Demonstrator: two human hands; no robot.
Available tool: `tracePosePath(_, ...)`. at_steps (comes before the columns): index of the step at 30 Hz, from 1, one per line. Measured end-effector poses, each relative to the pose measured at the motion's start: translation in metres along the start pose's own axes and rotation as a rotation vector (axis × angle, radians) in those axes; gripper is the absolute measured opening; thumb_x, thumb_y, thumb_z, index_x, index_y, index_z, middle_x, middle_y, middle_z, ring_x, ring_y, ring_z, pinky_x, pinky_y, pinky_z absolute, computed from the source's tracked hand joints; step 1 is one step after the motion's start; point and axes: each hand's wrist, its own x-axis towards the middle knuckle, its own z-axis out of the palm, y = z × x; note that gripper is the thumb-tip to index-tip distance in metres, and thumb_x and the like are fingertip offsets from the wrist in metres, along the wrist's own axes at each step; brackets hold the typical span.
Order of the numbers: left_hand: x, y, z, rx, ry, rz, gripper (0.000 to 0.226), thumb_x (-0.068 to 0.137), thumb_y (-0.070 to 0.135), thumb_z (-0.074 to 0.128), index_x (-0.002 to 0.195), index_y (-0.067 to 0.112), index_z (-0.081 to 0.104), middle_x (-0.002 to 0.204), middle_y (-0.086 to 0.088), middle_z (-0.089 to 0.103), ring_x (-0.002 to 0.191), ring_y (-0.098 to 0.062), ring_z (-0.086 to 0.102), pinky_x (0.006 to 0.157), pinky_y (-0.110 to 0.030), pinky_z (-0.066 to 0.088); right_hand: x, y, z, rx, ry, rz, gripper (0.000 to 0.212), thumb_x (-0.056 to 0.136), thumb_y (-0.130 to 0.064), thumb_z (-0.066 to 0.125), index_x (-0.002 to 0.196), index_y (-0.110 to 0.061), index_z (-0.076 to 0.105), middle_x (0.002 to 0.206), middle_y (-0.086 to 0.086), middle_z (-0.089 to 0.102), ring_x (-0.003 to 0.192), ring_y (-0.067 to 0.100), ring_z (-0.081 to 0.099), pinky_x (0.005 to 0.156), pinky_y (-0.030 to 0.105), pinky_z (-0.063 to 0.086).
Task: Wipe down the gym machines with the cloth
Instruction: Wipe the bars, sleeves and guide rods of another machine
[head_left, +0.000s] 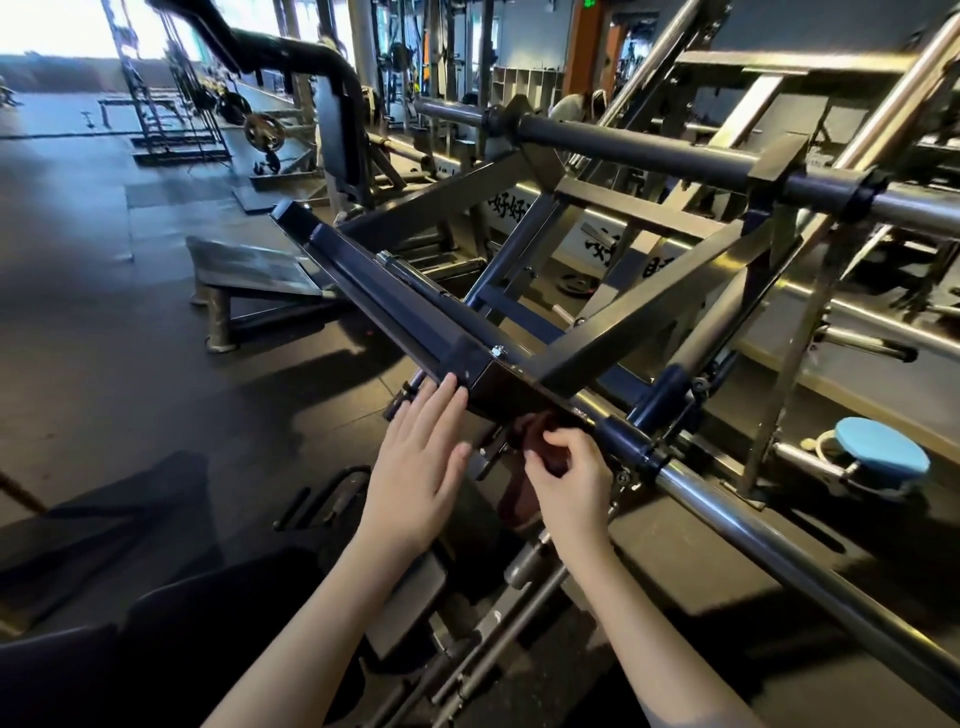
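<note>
Gym machine (374, 291), filling the centre and right of the frame: black square-tube steel, painted semi-gloss, hard edges, with welded diagonals meeting at a flat corner plate at centre. Step in hand looks like wiping the underside and edge of that corner plate, so mid-task, with most of the frame not visibly done.

Rubber floor (78, 312), left of frame: dark, matte, tiled.

Chrome guide bar (727, 514), lower right: round, smooth, reflective, running diagonally.

Angled foot ramp (249, 270), centre left: flat grey metal on short legs.

Light-blue round pad (880, 457), right edge: matte, disc-shaped.

Left hand (415, 467), lower centre: flat, fingers straight, tips against the beam end just left of the plate. It grips nothing and seems to be steadying.

Right hand (571, 473), just right of it: fingers curled, pinching the cloth.

Cloth (517, 501), centre, just below the plate edge: dark reddish-brown, soft, bunched at the fingers with a limp strip hanging down. Whether it touches the metal is hard to tell.

Bolt (497, 351) on top of the plate: small and shiny.

Next move probably calls for pressing the cloth flat and dragging it along the tube or bar, working around bolts and edges.
</note>
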Motion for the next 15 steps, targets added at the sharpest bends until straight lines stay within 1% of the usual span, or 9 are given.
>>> tracePosePath(2,-0.031,-0.006,0.012,-0.003,-0.02,0.045,0.052,0.103,0.039,0.029,0.146,0.012,0.041,0.152,-0.006,0.039,0.144,-0.02,0.029,0.117,-0.044,0.023,-0.024,0.012,-0.007,0.003,-0.019,0.102,0.023,0.08,-0.007,0.076,0.1,-0.013,0.066,0.101,-0.005,0.061,0.098,0.011,0.06,0.083,0.022,0.052)
tracePosePath(3,-0.047,-0.011,0.021,-0.017,-0.069,0.052,0.053,0.104,0.042,0.026,0.144,0.012,0.043,0.15,-0.005,0.042,0.141,-0.02,0.033,0.114,-0.045,0.029,-0.036,0.019,-0.009,-0.004,-0.029,0.153,0.023,0.08,-0.008,0.076,0.1,-0.014,0.066,0.099,-0.007,0.061,0.097,0.012,0.06,0.081,0.024,0.052)
tracePosePath(4,-0.059,-0.016,0.03,-0.045,-0.153,0.036,0.057,0.103,0.047,0.022,0.144,0.013,0.043,0.149,-0.002,0.043,0.139,-0.019,0.036,0.112,-0.046,0.033,-0.047,0.025,-0.011,-0.018,-0.031,0.198,0.023,0.08,-0.009,0.076,0.099,-0.016,0.065,0.097,-0.008,0.061,0.096,0.012,0.061,0.08,0.025,0.053)
tracePosePath(5,-0.068,-0.021,0.04,-0.077,-0.247,0.002,0.067,0.101,0.056,0.014,0.146,0.015,0.041,0.15,0.003,0.039,0.139,-0.017,0.036,0.113,-0.044,0.033,-0.056,0.032,-0.012,-0.029,-0.022,0.242,0.022,0.08,-0.009,0.076,0.097,-0.018,0.065,0.095,-0.007,0.062,0.095,0.013,0.061,0.079,0.028,0.055)
tracePosePath(7,-0.077,-0.033,0.062,-0.141,-0.422,-0.091,0.085,0.091,0.071,0.0,0.15,0.02,0.032,0.152,0.012,0.028,0.143,-0.013,0.028,0.119,-0.034,0.022,-0.066,0.045,-0.012,-0.044,0.001,0.323,0.021,0.08,-0.01,0.076,0.094,-0.021,0.065,0.094,-0.003,0.065,0.093,0.016,0.063,0.082,0.037,0.056)
tracePosePath(8,-0.078,-0.039,0.071,-0.163,-0.479,-0.129,0.084,0.09,0.071,0.002,0.151,0.021,0.029,0.155,0.01,0.026,0.145,-0.012,0.025,0.119,-0.029,0.017,-0.069,0.05,-0.011,-0.056,0.007,0.369,0.021,0.08,-0.011,0.076,0.093,-0.023,0.064,0.095,-0.001,0.067,0.093,0.018,0.064,0.084,0.039,0.055)
tracePosePath(11,-0.071,-0.062,0.099,-0.246,-0.57,-0.168,0.056,0.103,0.046,0.026,0.152,0.02,0.027,0.158,0.002,0.027,0.146,-0.013,0.023,0.119,-0.027,0.016,-0.069,0.065,0.001,-0.128,0.07,0.453,0.022,0.079,-0.011,0.077,0.091,-0.024,0.065,0.094,0.005,0.07,0.092,0.026,0.065,0.085,0.042,0.054)
tracePosePath(13,-0.066,-0.083,0.118,-0.279,-0.634,-0.163,0.052,0.105,0.039,0.031,0.153,0.02,0.027,0.158,0.001,0.028,0.145,-0.014,0.024,0.118,-0.027,0.017,-0.07,0.075,0.017,-0.156,0.112,0.498,0.021,0.079,-0.01,0.076,0.09,-0.024,0.065,0.091,0.006,0.068,0.09,0.029,0.064,0.082,0.041,0.054)
tracePosePath(15,-0.062,-0.108,0.137,-0.285,-0.68,-0.128,0.052,0.105,0.039,0.032,0.152,0.019,0.028,0.157,0.0,0.03,0.144,-0.015,0.027,0.117,-0.026,0.02,-0.073,0.086,0.038,-0.193,0.134,0.555,0.018,0.081,-0.013,0.075,0.091,-0.023,0.063,0.09,0.003,0.066,0.089,0.027,0.063,0.084,0.042,0.054)
